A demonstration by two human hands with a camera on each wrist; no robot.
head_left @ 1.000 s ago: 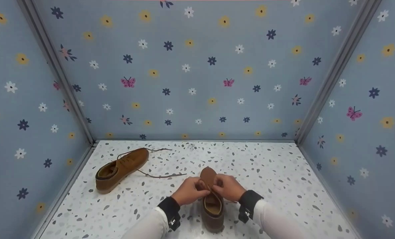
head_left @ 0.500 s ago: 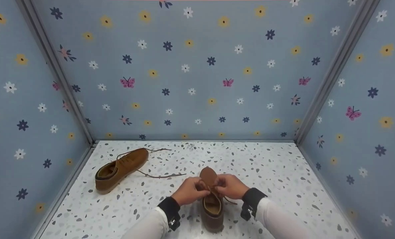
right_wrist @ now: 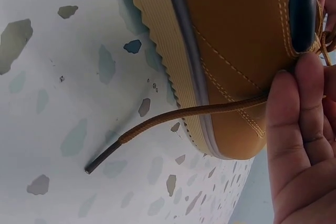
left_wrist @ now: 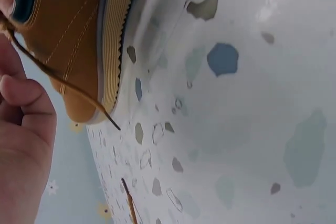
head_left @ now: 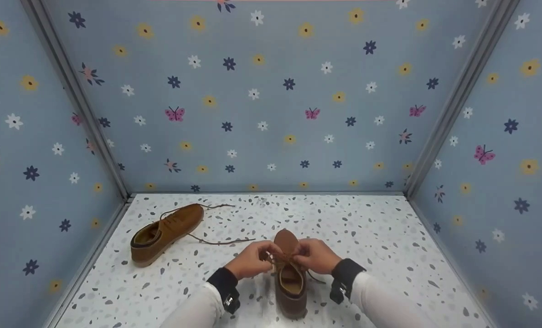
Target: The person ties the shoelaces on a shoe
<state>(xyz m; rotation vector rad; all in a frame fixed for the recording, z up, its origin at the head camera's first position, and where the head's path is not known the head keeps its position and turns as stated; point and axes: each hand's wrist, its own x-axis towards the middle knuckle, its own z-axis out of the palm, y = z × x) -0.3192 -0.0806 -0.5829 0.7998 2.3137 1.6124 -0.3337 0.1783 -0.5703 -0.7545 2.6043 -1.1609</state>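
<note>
A brown lace-up shoe (head_left: 292, 304) stands on the tabletop, its toe pointing away from me. Over its lacing, my left hand (head_left: 248, 261) and right hand (head_left: 318, 257) meet from either side, with the fingers bent. The left fingers (left_wrist: 23, 98) pinch the shoelace (left_wrist: 76, 90) close to the throat of the shoe; one tipped end hangs down along the side. In the right wrist view, the right hand (right_wrist: 304, 140) holds the lace (right_wrist: 184, 112) too, and a tail with a dark tip runs out below the fingers. The knot area is partly hidden by fingers.
A matching brown shoe (head_left: 179, 223) lies at the left rear, its loose laces (head_left: 220, 242) spread toward the middle. Blue flowered panels (head_left: 261, 136) wall in the speckled white tabletop (head_left: 366, 228) at the back and both sides.
My left hand has drawn a little to the left, and lace now shows between it and the shoe. The right hand has shifted slightly outward since the first frame. Both shoes stay put.
</note>
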